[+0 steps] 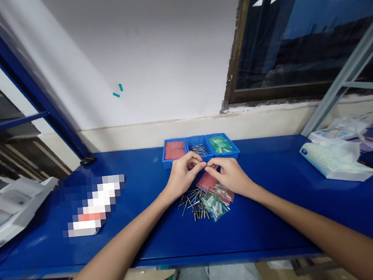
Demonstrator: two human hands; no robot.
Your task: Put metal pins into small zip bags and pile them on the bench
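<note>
My left hand [186,174] and my right hand [228,174] meet fingertip to fingertip, both closed in a pinch. Just below the fingers is a small red plastic bag [209,179], whose top edge seems to be between them; the fingers hide the exact grip. Under my right hand, the lower part of the red plastic shows small metal pieces inside. Overlapping it on the blue table lies a green plastic bag [215,205] with pale and metal pieces in it. Loose thin metal pieces like rivets [194,201] lie in a pile below my left hand.
Behind my hands three blue bins stand in a row: red bags [175,150], metal pieces [199,150] and green bags [220,144]. A tissue pack [333,159] lies at right. White equipment [21,204] and a blurred-out object [95,206] are at left.
</note>
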